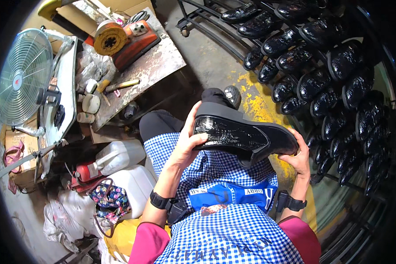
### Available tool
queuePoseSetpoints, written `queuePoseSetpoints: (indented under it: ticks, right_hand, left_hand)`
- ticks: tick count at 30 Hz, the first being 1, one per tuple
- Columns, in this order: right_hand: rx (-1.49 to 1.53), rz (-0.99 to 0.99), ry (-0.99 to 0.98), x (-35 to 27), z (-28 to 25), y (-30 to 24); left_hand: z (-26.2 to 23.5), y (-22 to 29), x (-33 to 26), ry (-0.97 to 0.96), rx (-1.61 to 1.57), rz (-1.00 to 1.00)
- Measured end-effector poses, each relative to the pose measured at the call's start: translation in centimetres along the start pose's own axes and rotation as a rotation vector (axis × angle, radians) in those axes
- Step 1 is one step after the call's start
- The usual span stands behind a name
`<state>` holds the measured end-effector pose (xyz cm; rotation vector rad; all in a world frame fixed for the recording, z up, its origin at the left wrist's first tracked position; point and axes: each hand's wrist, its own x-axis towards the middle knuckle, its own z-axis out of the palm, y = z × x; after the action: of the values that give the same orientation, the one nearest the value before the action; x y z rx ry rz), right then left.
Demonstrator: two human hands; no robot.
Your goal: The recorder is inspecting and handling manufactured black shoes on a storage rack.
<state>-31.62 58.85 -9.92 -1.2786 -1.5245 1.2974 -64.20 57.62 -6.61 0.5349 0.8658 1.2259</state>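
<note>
While left hand [187,143] clamps heel of glossy black shoe [242,136], right hand [299,156] cups toe, fingers seemingly curled underneath; forearms raised over lap.

One glossy black shoe [244,136] held in two hands: left hand [187,145], right hand [298,158]. Roughly two dozen black shoes on one rack [321,83], exact count unclear. One fan [24,75]. One hammer [119,85]. Two white jugs [121,154]. One fire extinguisher [86,171].
</note>
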Motion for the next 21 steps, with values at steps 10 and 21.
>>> queuePoseSetpoints:
  ticks: [10, 21]
  right_hand:
    - [0.128, 0.099, 0.009, -0.8, 0.8, 0.5]
    - [0.099, 0.13, -0.02, -1.2, 1.0, -0.2]
  left_hand:
    - [0.6, 0.0, -1.0, -0.119, 0.147, 0.065]
    - [0.3, -0.6, -0.9, -0.087, 0.159, 0.032]
